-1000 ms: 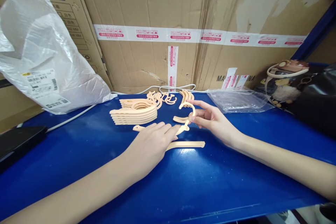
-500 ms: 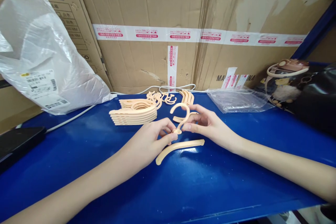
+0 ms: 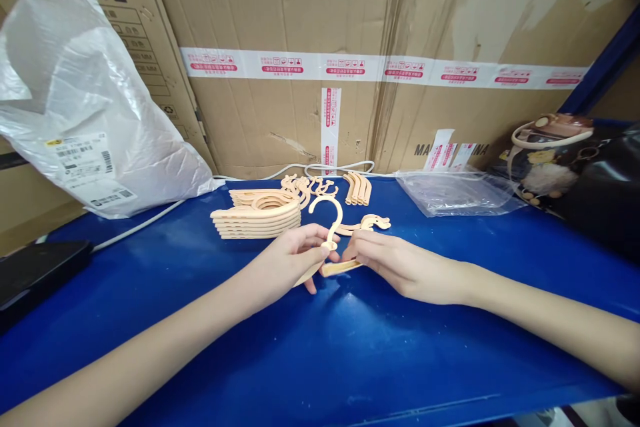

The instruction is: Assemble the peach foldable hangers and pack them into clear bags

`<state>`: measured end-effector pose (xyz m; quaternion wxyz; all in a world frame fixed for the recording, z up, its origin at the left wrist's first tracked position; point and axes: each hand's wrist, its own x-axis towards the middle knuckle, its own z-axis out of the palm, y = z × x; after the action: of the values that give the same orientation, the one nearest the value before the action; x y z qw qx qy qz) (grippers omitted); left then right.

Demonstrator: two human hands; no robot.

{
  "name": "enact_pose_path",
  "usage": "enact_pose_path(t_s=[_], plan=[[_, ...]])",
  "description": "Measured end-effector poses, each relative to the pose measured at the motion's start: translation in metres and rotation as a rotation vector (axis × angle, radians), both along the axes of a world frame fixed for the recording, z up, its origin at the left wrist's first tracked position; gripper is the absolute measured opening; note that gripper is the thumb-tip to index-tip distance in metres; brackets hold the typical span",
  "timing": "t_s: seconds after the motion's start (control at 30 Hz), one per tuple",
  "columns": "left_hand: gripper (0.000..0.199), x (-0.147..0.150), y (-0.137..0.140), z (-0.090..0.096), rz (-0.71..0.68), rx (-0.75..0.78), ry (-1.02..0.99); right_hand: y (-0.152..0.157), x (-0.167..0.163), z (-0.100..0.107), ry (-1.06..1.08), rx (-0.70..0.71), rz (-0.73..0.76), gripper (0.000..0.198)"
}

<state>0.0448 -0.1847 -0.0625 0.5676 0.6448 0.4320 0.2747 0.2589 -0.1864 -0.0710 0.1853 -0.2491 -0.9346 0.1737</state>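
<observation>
Between the thumb and fingers of my left hand is a cream plastic hanger hook, held upright with its curl at the top. A cream strip shows below that hand; whether it joins the hook I cannot tell. My right hand is closed on a curved cream hanger arm, whose near end points at the base of the hook. Its far end is hidden under my fingers. Behind my hands lie a stack of folded hangers and more cream hanger parts.
Loose hooks and several curved hanger arms lie at the back of the blue table. A white plastic bag leans at left, near a black device. Clear plastic packaging and a black bag lie at right.
My right hand has left the hook, come down nearer and taken hold of a hanger arm. The hook in my left hand has moved slightly left. Parts behind my right hand now show.
</observation>
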Motion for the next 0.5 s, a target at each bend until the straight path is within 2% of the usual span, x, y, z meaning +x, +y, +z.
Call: enact_pose_path(t_s=[0.1,0.23,0.37,0.5], plan=[[0.016,-0.0009,-0.0005,0.0033,0.003,0.040,0.059,0.0021,0.0024,-0.0020,0.084,-0.030,-0.087,0.027],[0.029,-0.0014,-0.0001,0.0068,0.059,0.060,0.072,0.0036,0.0042,-0.0026,0.121,0.053,-0.261,0.029],[0.028,-0.0023,-0.0016,0.0082,0.105,0.008,0.038,0.0051,0.0061,-0.0013,0.041,0.090,-0.223,0.026],[0.026,-0.0044,-0.0035,0.0086,0.088,-0.092,-0.042,0.0044,0.0047,-0.0016,-0.013,0.112,-0.216,0.020]])
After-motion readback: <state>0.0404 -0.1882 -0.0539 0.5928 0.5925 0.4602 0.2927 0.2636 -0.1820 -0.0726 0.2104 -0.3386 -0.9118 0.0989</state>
